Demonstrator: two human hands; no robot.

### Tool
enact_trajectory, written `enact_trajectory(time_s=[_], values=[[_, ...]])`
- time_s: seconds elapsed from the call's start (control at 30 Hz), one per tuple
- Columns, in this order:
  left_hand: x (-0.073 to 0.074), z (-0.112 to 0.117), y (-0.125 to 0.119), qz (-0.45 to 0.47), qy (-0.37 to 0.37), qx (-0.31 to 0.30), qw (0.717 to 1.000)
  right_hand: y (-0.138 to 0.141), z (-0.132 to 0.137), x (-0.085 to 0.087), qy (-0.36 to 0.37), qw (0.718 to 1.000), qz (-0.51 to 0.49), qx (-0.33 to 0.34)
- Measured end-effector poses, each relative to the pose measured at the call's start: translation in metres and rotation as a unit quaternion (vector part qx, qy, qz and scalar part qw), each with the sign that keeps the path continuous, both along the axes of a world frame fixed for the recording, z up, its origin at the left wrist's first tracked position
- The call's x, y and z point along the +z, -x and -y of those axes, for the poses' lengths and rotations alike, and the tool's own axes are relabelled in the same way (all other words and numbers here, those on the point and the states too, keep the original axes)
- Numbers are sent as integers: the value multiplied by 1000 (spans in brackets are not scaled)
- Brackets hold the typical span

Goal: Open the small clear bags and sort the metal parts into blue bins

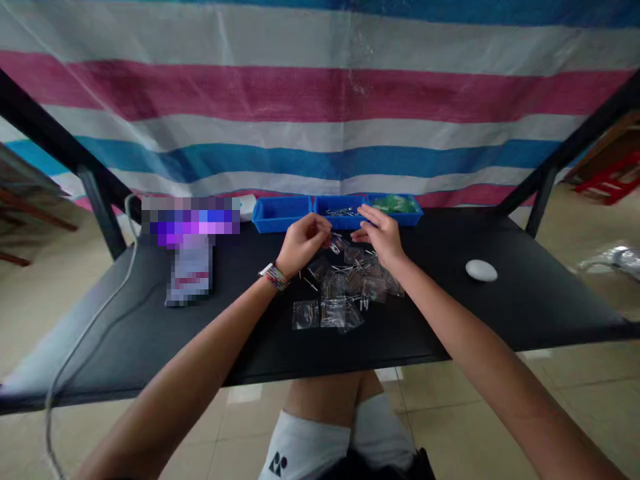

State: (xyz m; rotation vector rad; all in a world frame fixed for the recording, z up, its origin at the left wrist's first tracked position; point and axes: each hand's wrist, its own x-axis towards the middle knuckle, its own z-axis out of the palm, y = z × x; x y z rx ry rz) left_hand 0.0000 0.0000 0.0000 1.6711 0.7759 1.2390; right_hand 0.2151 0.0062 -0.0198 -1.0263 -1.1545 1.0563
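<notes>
Apparently picking among pins (343, 212) and bags (346, 287)

The left hand (304, 243) had fingers curled in, on what I could not tell; the right hand (383, 235) was loosely spread by the pins' bin (337, 201). The bags lay heaped on the worktop (440, 253); the next move seemed to call for a light pinch

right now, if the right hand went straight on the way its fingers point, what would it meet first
The right hand would probably meet the middle blue bin, where metal pieces lie, though the hand's height is unclear.
</notes>
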Motion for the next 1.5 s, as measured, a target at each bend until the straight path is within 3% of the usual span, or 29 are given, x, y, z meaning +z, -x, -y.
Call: enact_trajectory(time_s=[0.23,0.47,0.87,0.97,1.1,1.27,1.37,1.5], values=[[1,1,0,4,9,-3,1000,9,14,6,-68,994,77,-22],[2,2,0,2,2,2,1000,26,31,12,-66,988,126,61],[4,4,0,-5,16,-8,1000,26,30,18,-95,993,76,12],[3,3,1,6,23,1,1000,25,30,17,-121,988,82,-39],[3,1,3,18,26,10,999,17,29,17,-171,965,150,-134],[2,0,3,11,31,3,999,2,21,20,-245,896,292,-229],[3,2,3,5,30,2,1000,-4,16,18,-245,863,391,-209],[4,4,2,-5,28,0,1000,-3,18,13,-217,858,435,-165]])
